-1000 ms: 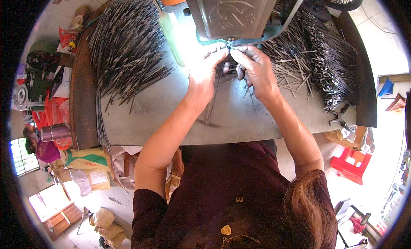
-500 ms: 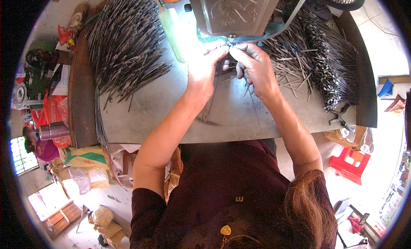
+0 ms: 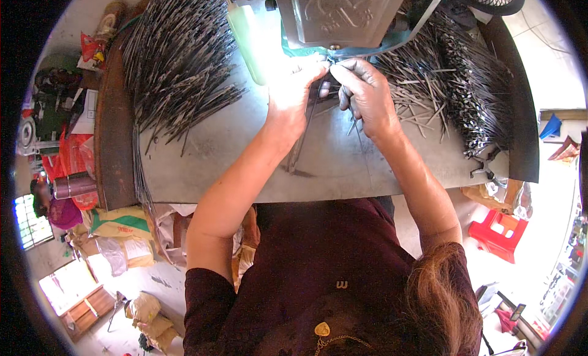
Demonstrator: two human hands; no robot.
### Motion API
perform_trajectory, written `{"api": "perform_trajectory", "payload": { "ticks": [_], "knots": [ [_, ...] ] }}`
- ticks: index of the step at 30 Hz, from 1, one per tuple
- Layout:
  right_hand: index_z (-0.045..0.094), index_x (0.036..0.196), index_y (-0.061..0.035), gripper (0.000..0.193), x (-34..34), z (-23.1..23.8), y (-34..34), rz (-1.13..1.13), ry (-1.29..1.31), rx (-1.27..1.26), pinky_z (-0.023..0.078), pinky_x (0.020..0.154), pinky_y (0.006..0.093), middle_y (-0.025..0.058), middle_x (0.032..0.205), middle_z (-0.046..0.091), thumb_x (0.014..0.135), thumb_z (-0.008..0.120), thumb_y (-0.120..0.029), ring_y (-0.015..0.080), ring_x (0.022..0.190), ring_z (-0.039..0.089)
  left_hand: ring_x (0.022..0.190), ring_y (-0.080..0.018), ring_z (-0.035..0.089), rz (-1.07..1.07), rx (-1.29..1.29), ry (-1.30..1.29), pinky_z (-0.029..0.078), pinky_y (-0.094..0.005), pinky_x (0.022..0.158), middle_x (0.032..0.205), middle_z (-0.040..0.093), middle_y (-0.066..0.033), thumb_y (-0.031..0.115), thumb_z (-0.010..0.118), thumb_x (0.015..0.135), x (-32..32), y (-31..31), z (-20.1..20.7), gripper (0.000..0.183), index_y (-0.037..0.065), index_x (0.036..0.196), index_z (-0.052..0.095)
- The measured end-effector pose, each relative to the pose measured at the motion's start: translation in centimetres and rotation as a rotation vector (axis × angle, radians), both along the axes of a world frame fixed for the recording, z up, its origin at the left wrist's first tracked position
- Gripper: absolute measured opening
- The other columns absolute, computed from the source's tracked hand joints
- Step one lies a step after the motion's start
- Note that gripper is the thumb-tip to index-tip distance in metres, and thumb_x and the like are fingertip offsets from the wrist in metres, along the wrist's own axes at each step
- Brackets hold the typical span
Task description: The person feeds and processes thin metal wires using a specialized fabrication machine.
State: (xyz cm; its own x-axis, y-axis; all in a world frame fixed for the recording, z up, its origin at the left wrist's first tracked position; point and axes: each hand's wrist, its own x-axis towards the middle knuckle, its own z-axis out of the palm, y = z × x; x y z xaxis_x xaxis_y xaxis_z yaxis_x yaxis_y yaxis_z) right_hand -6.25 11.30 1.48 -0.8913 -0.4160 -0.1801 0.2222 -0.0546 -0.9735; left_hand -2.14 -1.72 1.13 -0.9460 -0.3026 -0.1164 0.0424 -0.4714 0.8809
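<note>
Under the machine's grey metal cover (image 3: 340,16), both hands meet with their fingertips nearly touching. My left hand (image 3: 297,80) is closed in a pinch, partly washed out by bright light. From it a thin dark metal rod (image 3: 304,138) runs down over the tabletop toward me. My right hand (image 3: 370,93) is closed too, thumb against forefinger, with its other fingers curled around thin metal rods (image 3: 353,122) whose ends stick out below the palm. What lies right between the fingertips, at the machine's working point, is too small to make out.
A large heap of thin dark rods (image 3: 184,62) covers the table's left side. More rods (image 3: 471,93) lie piled at the right, beside loose lighter ones (image 3: 422,105). A glowing lamp (image 3: 250,44) hangs by my left hand. The metal tabletop (image 3: 233,154) has raised side boards. A red stool (image 3: 499,235) stands at right.
The view has shifted slightly. Both hands stay pinched at the machine, with only slight finger movement; the rods in them keep nearly the same place.
</note>
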Motion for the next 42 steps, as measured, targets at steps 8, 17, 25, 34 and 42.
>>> {"api": "perform_trajectory", "payload": {
  "ticks": [8,17,25,34,42],
  "knots": [
    [0.063,0.095,-0.0028,0.022,-1.6,0.9,0.8,0.096,0.196,0.232,0.032,0.039,0.0206,-0.0009,0.063,0.056,0.09,0.06,-0.024,0.0045,0.046,0.047,0.067,-0.0117,0.058,-0.089,-0.056,-0.032,0.048,-0.0241,0.058,0.079,0.063,-0.0037,0.005,0.065,0.081,-0.2,-0.9,-0.3,0.01,0.003,0.09,0.063],
    [0.064,0.093,-0.0035,0.026,-1.5,0.6,1.5,0.209,0.089,0.257,0.033,0.038,0.0222,0.0,0.057,0.055,0.09,0.059,-0.029,0.0058,0.042,0.047,0.065,-0.012,0.057,0.042,-0.232,-0.122,0.047,-0.0266,0.061,0.076,0.061,-0.0039,0.011,0.064,0.083,1.1,0.2,0.0,0.012,0.001,0.089,0.062],
    [0.059,0.099,-0.0048,0.024,0.4,-0.3,2.3,0.136,-0.045,0.057,0.028,0.035,0.0185,-0.0004,0.074,0.059,0.092,0.058,-0.028,0.0044,0.046,0.045,0.07,-0.0097,0.056,-0.001,-0.127,-0.059,0.044,-0.0245,0.064,0.08,0.061,-0.0022,0.016,0.065,0.084,2.0,1.0,-0.7,0.016,0.002,0.092,0.062],
    [0.06,0.097,-0.0053,0.022,0.2,0.9,2.4,0.163,0.038,0.107,0.029,0.036,0.0175,-0.0002,0.078,0.061,0.094,0.055,-0.027,0.0036,0.047,0.046,0.066,-0.0091,0.054,0.043,-0.181,0.001,0.043,-0.024,0.06,0.074,0.059,-0.0014,0.015,0.068,0.082,1.7,0.8,-0.6,0.013,0.004,0.084,0.06],
    [0.06,0.101,-0.0042,0.022,-0.5,-0.1,1.9,0.198,0.033,0.103,0.03,0.036,0.0167,-0.0002,0.081,0.062,0.094,0.054,-0.024,0.002,0.049,0.046,0.065,-0.0092,0.055,-0.012,-0.225,0.014,0.045,-0.0241,0.059,0.072,0.058,-0.002,0.011,0.067,0.083,1.1,0.1,-0.5,0.012,0.003,0.082,0.059]
  ]
}}
